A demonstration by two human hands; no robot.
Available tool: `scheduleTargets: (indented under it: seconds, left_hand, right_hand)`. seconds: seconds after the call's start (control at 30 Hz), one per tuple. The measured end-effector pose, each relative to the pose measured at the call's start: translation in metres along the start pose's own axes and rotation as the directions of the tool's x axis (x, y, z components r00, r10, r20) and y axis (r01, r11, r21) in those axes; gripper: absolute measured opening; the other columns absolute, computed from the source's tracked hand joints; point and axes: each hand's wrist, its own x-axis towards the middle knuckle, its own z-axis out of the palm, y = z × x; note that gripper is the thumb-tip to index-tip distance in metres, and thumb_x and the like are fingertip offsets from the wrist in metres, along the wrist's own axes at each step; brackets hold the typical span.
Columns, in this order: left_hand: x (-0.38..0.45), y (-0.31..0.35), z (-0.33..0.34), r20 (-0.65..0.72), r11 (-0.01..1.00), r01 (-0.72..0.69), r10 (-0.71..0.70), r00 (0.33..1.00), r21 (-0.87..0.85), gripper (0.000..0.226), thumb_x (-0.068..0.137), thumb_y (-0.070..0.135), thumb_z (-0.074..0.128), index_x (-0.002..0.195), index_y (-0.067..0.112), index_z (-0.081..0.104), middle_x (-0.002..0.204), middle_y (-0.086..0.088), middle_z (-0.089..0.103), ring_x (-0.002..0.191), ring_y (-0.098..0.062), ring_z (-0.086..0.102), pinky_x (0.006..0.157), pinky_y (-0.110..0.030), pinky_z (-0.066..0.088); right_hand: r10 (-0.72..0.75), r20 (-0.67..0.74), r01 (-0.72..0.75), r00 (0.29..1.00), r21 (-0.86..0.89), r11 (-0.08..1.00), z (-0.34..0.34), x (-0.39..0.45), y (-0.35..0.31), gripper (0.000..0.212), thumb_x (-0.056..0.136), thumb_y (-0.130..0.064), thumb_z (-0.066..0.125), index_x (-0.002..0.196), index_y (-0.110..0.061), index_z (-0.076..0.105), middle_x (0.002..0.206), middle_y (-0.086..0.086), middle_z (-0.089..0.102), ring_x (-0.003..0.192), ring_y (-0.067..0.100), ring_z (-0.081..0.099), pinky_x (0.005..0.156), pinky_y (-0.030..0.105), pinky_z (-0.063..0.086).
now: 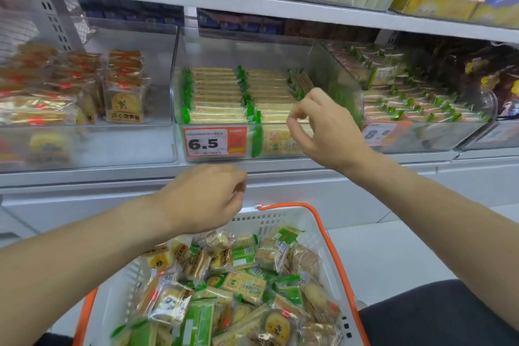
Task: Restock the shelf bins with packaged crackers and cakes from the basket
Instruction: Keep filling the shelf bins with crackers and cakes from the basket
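A white basket with an orange rim [323, 236] sits low in front of me, heaped with green cracker packets [245, 286] and round cake packets [168, 303]. My left hand [205, 196] hovers above the basket's far end, fingers loosely curled, holding nothing. My right hand [323, 126] is raised in front of the clear middle bin [334, 73], fingers loosely curled and empty. That bin holds neat rows of green-ended cracker packets [219, 95].
A clear bin on the left [134, 132] holds round cake packets. The bin on the right [421, 101] holds more green-ended packets. Price tags read 6.5 [214, 141] and 8.8. An upper shelf carries boxed biscuits. My dark trouser leg shows at lower right.
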Motion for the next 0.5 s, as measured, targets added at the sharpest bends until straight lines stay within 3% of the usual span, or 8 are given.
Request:
scheduleTargets:
  seconds: [0.03, 0.07, 0.13, 0.17, 0.23, 0.37, 0.43, 0.5]
  left_hand:
    - [-0.003, -0.001, 0.005, 0.236, 0.996, 0.084, -0.092, 0.968, 0.041, 0.027, 0.1, 0.039, 0.046, 0.116, 0.023, 0.059, 0.117, 0.003, 0.064, 0.104, -0.019, 0.06, 0.084, -0.034, 0.049]
    - [-0.007, -0.003, 0.01, 0.454, 0.985, 0.137, -0.168, 0.875, 0.101, 0.037, 0.1, 0.046, 0.046, 0.127, 0.022, 0.056, 0.126, 0.0, 0.062, 0.111, -0.021, 0.059, 0.091, -0.034, 0.049]
    - [-0.016, -0.008, 0.017, 0.709, 0.963, 0.16, -0.267, 0.653, 0.216, 0.053, 0.099, 0.054, 0.046, 0.138, 0.018, 0.051, 0.134, -0.003, 0.058, 0.116, -0.024, 0.058, 0.097, -0.036, 0.048]
    - [-0.019, -0.011, 0.021, 0.747, 0.955, 0.161, -0.294, 0.596, 0.248, 0.056, 0.099, 0.055, 0.046, 0.139, 0.017, 0.051, 0.134, -0.003, 0.058, 0.112, -0.025, 0.058, 0.096, -0.037, 0.049]
    - [-0.021, -0.016, 0.027, 0.734, 0.958, 0.179, -0.288, 0.615, 0.226, 0.056, 0.099, 0.057, 0.045, 0.136, 0.015, 0.052, 0.131, -0.003, 0.06, 0.104, -0.023, 0.059, 0.09, -0.036, 0.05]
    - [-0.021, -0.02, 0.029, 0.595, 0.976, 0.197, -0.211, 0.775, 0.09, 0.046, 0.102, 0.049, 0.045, 0.133, 0.015, 0.053, 0.128, -0.007, 0.061, 0.112, -0.025, 0.058, 0.098, -0.038, 0.049]
    - [-0.023, -0.021, 0.03, 0.601, 0.976, 0.201, -0.209, 0.772, 0.081, 0.045, 0.102, 0.048, 0.045, 0.13, 0.014, 0.055, 0.125, -0.008, 0.062, 0.111, -0.026, 0.059, 0.097, -0.039, 0.049]
    - [-0.027, -0.022, 0.034, 0.635, 0.976, 0.192, -0.212, 0.743, 0.101, 0.048, 0.102, 0.052, 0.043, 0.126, 0.013, 0.057, 0.122, -0.008, 0.063, 0.11, -0.027, 0.059, 0.097, -0.042, 0.049]
  right_hand:
    - [-0.022, 0.147, 0.017, 0.989, 0.037, 0.999, 0.011, -0.007, -0.007, 0.016, 0.093, -0.026, 0.063, 0.103, -0.014, 0.062, 0.094, -0.002, 0.054, 0.074, 0.013, 0.051, 0.065, 0.035, 0.046]
    - [-0.032, 0.327, 0.012, 0.944, 0.062, 0.998, 0.023, -0.016, -0.014, 0.02, 0.093, -0.028, 0.064, 0.109, -0.016, 0.061, 0.096, -0.004, 0.057, 0.08, 0.013, 0.054, 0.071, 0.036, 0.049]
    - [-0.063, 0.665, 0.038, 0.744, 0.052, 0.998, 0.044, -0.032, -0.026, 0.02, 0.094, -0.033, 0.063, 0.109, -0.02, 0.064, 0.1, -0.004, 0.066, 0.09, 0.016, 0.061, 0.078, 0.036, 0.051]
    - [-0.079, 0.772, 0.067, 0.631, 0.048, 0.997, 0.053, -0.04, -0.033, 0.019, 0.095, -0.034, 0.062, 0.107, -0.02, 0.066, 0.102, -0.004, 0.069, 0.095, 0.018, 0.062, 0.079, 0.034, 0.051]
    - [-0.085, 0.881, 0.049, 0.465, 0.07, 0.996, 0.074, -0.057, -0.047, 0.025, 0.096, -0.035, 0.062, 0.112, -0.017, 0.067, 0.109, 0.001, 0.07, 0.101, 0.021, 0.062, 0.084, 0.033, 0.051]
    - [-0.013, 0.971, 0.028, 0.237, 0.007, 1.0, 0.121, -0.093, -0.069, 0.028, 0.094, -0.033, 0.06, 0.106, -0.009, 0.069, 0.103, 0.007, 0.071, 0.097, 0.027, 0.064, 0.087, 0.038, 0.055]
    - [0.027, 0.992, 0.088, 0.126, -0.039, 0.995, 0.148, -0.114, -0.076, 0.025, 0.094, -0.028, 0.058, 0.082, -0.006, 0.065, 0.08, 0.008, 0.065, 0.079, 0.028, 0.062, 0.077, 0.038, 0.058]
    - [0.055, 0.997, 0.117, 0.058, -0.061, 0.991, 0.172, -0.134, -0.086, 0.027, 0.095, -0.027, 0.059, 0.081, -0.004, 0.063, 0.077, 0.008, 0.062, 0.076, 0.028, 0.06, 0.073, 0.036, 0.056]
